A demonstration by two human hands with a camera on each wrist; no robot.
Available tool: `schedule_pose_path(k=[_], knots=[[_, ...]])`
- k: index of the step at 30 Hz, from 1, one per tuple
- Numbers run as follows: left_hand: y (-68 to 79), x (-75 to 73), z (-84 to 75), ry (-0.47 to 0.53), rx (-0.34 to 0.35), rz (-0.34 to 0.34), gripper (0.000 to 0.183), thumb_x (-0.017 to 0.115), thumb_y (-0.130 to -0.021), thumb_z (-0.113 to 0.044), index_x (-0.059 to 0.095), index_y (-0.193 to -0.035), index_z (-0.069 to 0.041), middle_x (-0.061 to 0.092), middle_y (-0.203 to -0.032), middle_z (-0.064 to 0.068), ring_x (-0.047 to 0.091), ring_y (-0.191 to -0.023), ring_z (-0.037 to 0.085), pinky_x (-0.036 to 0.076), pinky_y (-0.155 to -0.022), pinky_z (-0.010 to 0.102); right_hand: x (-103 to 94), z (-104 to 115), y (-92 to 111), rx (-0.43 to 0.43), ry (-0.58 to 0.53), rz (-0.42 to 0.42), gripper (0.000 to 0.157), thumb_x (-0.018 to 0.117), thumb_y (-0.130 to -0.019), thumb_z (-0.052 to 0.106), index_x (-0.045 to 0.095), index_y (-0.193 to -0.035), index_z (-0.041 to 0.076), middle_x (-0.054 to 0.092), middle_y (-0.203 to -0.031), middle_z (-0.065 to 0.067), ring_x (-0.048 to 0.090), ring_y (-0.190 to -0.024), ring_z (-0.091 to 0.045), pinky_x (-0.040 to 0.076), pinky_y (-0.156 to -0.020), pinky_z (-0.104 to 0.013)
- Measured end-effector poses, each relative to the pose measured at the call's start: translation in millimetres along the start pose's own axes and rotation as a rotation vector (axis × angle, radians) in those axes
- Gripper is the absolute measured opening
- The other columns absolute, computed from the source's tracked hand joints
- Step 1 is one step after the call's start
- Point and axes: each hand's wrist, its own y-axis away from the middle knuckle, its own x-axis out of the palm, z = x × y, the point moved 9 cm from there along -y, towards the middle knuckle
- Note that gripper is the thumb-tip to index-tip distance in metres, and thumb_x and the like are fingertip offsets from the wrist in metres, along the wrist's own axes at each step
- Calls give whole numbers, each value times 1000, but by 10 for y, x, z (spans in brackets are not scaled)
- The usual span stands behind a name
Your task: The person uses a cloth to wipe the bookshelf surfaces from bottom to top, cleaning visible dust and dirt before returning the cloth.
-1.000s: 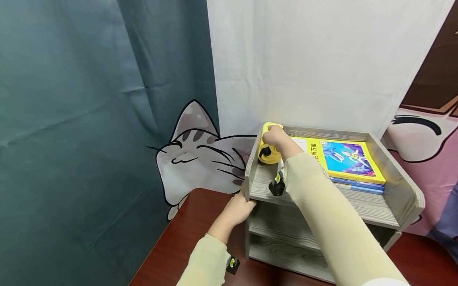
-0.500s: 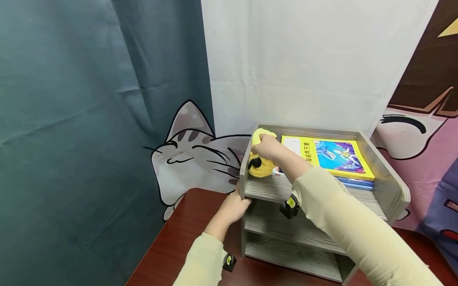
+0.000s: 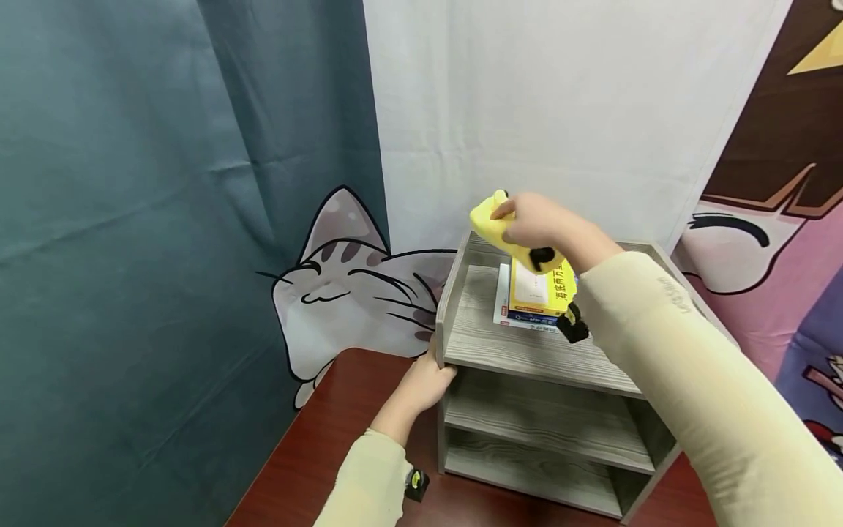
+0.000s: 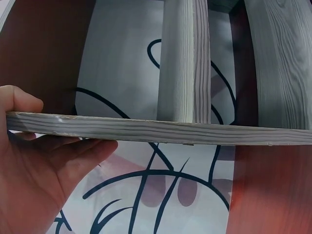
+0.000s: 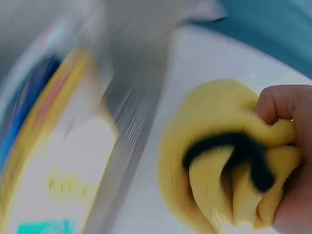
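Observation:
My right hand (image 3: pixel 536 219) grips a soft yellow bundle with a black band (image 3: pixel 520 238), raised above the top of a grey wood-grain shelf unit (image 3: pixel 500 351). In the right wrist view, fingers press into the folds of the soft yellow bundle (image 5: pixel 214 126); whether it is cloth or a plush toy I cannot tell. Low on the unit's left side, my left hand (image 3: pixel 421 380) holds the side panel. The left wrist view shows the left hand (image 4: pixel 48 161) with its thumb on one face of the side panel (image 4: pixel 161 130) and fingers on the other.
A stack of books with a yellow one on top (image 3: pixel 536 289) lies on the unit's top level, partly hidden by the right arm. Raised panels edge that level. The unit stands on a reddish-brown table (image 3: pixel 356 410), with a white curtain (image 3: pixel 560 110) behind.
My right hand has lifted the soft yellow bundle from the left corner of the top level, up and to the right above the books. The left hand keeps its hold on the panel.

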Motion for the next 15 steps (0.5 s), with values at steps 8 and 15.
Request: schedule_pose_path(k=[8,15], knots=[[16,125,-71,-7,28,8,53,49,-89,-23,35,-139,-11,54,-127,14,55,-98,23,42,-79,44,436,-103,-196,-360,806,-66,38,65,-74,3,70,-110,16,57,-112,-6,48,-89,-27,40,-74,-39],[51,213,-132,-17,25,13,54,50,-87,-23,37,-138,-11,57,-122,15,57,-94,24,43,-75,42,726,-200,-247,-481,1113,-73,11,65,-82,10,71,-90,17,52,-100,0,42,-88,-23,33,-72,-33]])
